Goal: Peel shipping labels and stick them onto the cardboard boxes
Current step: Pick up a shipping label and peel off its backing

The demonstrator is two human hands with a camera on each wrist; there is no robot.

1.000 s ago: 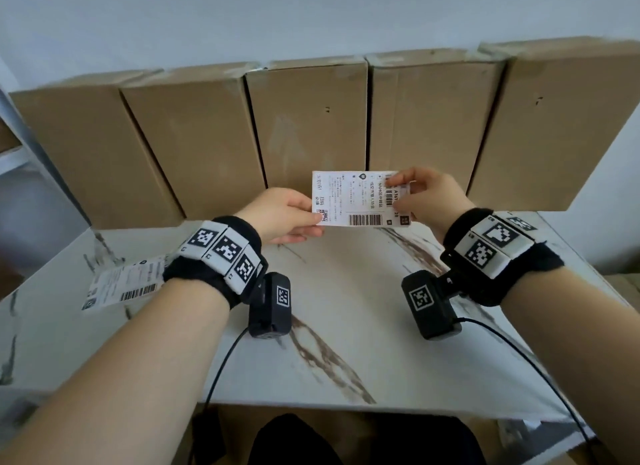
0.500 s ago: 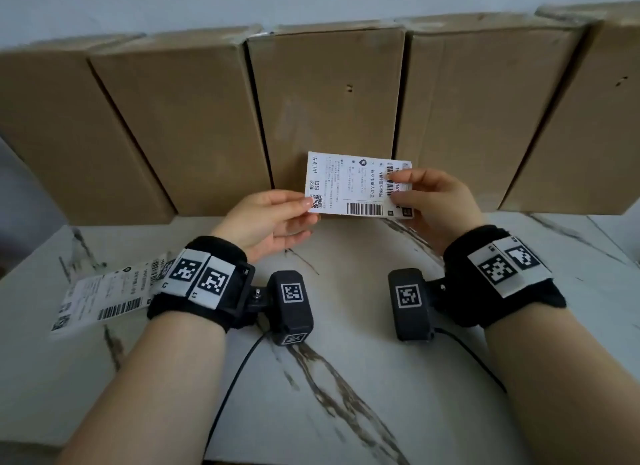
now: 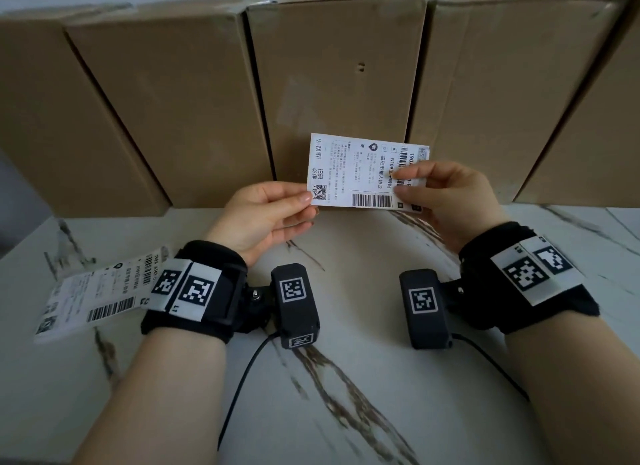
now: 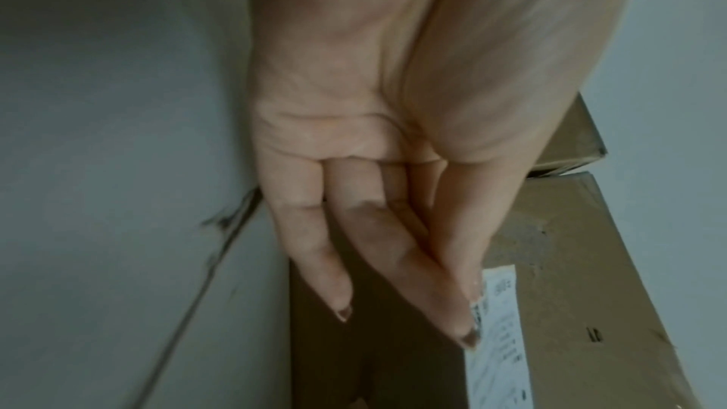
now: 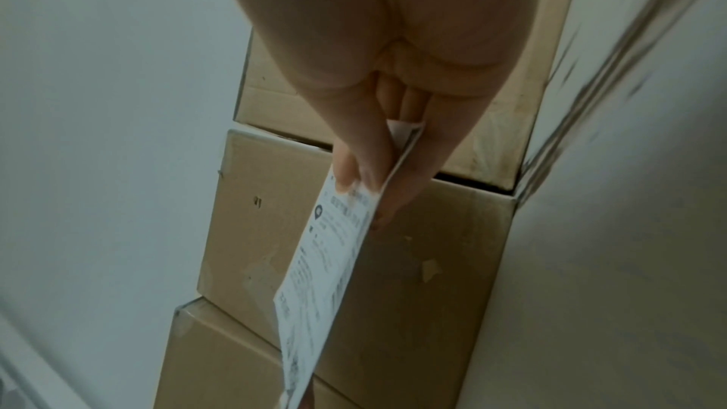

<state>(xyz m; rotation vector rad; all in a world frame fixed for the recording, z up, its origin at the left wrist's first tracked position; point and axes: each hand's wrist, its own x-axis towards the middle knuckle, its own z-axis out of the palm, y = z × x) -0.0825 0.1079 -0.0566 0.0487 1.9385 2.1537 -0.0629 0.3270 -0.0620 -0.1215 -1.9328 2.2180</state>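
Note:
A white shipping label with barcodes hangs upright between both hands, just in front of the lower part of the middle cardboard box. My left hand pinches its lower left corner with thumb on top and fingers behind. My right hand pinches its right end. In the left wrist view the left hand meets the label's edge. The right wrist view shows the right hand gripping the label edge-on, in front of the middle box.
Several tall cardboard boxes stand side by side along the back of the marble table, against the wall. A second shipping label lies flat on the table at the left, partly under my left wrist band.
Both hands and the label have moved forward, closer to the middle box, and the view has come nearer. The hold on the label looks the same.

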